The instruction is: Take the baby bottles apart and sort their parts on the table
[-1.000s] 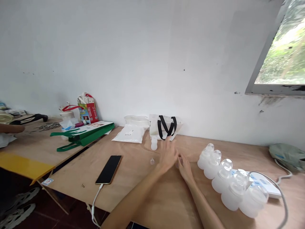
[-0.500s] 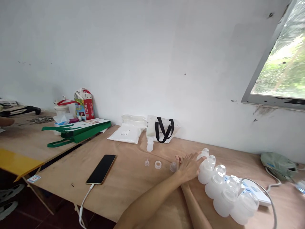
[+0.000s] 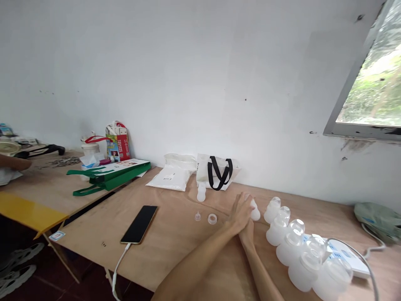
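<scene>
My left hand [image 3: 240, 211] lies stretched out over the pale plywood table [image 3: 175, 255], back upward, its fingertips against a small milky-white plastic bottle [image 3: 255, 213]. The bottle shows just past my fingers, on their right side. I cannot tell whether the fingers clasp it or only touch it. My right hand [image 3: 248, 233] sits just under and behind the left one, mostly covered by it, so I cannot tell whether it is clenched or loose; the two wrists cross there.

The small bottle stands a little apart from a row of milky-white plastic bottles with clear domed tops [image 3: 293, 246], which runs from near my fingers toward the right front edge of the table. The far end of the row stands beside a flat white power strip [image 3: 349, 256].

To the left of my hands, near but not touching, lie a translucent plastic ring [image 3: 212, 218] and a small clear cap [image 3: 197, 216]. Further left a black smartphone [image 3: 139, 223] lies flat with a white cable plugged in. Against the wall stands a white cloth bag with black handles [image 3: 219, 170].
</scene>
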The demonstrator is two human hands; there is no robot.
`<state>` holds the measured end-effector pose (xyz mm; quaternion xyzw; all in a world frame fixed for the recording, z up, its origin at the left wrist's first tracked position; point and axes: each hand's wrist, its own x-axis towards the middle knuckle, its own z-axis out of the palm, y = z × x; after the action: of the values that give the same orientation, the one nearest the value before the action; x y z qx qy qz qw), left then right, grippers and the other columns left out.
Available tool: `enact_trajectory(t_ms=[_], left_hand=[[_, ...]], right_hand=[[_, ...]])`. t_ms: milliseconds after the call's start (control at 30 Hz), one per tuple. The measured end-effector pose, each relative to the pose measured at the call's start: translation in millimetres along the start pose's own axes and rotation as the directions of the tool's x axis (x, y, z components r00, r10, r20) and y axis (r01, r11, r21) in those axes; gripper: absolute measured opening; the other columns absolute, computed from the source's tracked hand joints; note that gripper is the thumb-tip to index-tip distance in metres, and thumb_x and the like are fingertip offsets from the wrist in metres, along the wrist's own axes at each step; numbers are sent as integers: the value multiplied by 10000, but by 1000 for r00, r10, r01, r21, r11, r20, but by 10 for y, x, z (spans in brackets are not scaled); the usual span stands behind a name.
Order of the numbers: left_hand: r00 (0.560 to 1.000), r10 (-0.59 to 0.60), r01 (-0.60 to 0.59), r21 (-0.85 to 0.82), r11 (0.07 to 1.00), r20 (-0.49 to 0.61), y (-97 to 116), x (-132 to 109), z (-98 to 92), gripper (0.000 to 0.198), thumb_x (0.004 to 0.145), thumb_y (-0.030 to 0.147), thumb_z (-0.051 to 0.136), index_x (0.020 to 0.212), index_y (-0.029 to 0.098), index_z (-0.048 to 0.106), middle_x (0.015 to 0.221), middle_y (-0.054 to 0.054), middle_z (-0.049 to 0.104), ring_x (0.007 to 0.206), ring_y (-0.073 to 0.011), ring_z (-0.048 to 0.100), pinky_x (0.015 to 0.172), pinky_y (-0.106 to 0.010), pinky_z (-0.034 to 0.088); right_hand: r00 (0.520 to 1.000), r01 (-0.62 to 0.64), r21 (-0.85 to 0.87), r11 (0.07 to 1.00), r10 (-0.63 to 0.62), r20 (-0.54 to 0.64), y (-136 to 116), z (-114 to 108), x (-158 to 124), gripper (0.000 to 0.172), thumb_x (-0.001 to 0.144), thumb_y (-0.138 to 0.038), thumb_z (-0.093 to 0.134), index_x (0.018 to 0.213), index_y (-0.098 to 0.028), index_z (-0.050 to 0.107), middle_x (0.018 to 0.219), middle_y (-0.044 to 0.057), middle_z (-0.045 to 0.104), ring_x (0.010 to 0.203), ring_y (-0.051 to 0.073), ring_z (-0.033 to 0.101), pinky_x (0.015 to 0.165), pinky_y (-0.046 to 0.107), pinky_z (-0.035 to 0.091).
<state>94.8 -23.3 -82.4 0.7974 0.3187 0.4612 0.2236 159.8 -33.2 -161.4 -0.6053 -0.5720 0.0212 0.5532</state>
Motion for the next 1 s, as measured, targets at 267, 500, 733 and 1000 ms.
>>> enact_trajectory(t_ms=[267, 500, 733, 1000], left_hand=[[959, -244, 199, -275, 941, -142, -502, -196, -775, 350, 835, 300, 754, 1162, 206, 669, 1224, -88, 609, 1107, -231, 627, 984, -362, 526], [953, -297, 288, -461, 839, 55, -859, -468, -994, 516, 657, 524, 878, 986, 154, 732, 949, -82, 751, 829, -215, 706, 762, -302, 578], [966, -205, 258, -535, 804, 157, -687, -534, -1072, 559, 788, 598, 761, 1194, 217, 712, 1128, -89, 740, 1042, -241, 690, 905, -318, 562], [948, -318, 285, -387, 877, -23, -735, -559, -1029, 430, 902, 613, 599, 818, 191, 600, 706, 25, 577, 668, -126, 550, 642, -222, 460]], right_hand=[[955, -85, 7, 996, 84, -286, -84, -17, -46, 529, 961, -503, 468, 1366, -163, 432, 1286, 189, 593, 1139, 308, 616, 942, 487, 520], [918, 395, -251, 883, -368, 149, -368, -255, 34, 447, 921, -451, 617, 1332, -278, 591, 1495, 100, 550, 1443, 358, 417, 1198, 712, -7], [896, 404, -301, 864, -307, 320, -406, -318, -35, 382, 951, -430, 613, 1293, -263, 646, 1126, 74, 773, 1005, 295, 707, 1012, 468, 449], [890, 416, -335, 846, -303, 341, -471, -191, -118, 308, 974, -372, 551, 1224, -259, 691, 1072, 77, 774, 918, 284, 710, 835, 365, 479]])
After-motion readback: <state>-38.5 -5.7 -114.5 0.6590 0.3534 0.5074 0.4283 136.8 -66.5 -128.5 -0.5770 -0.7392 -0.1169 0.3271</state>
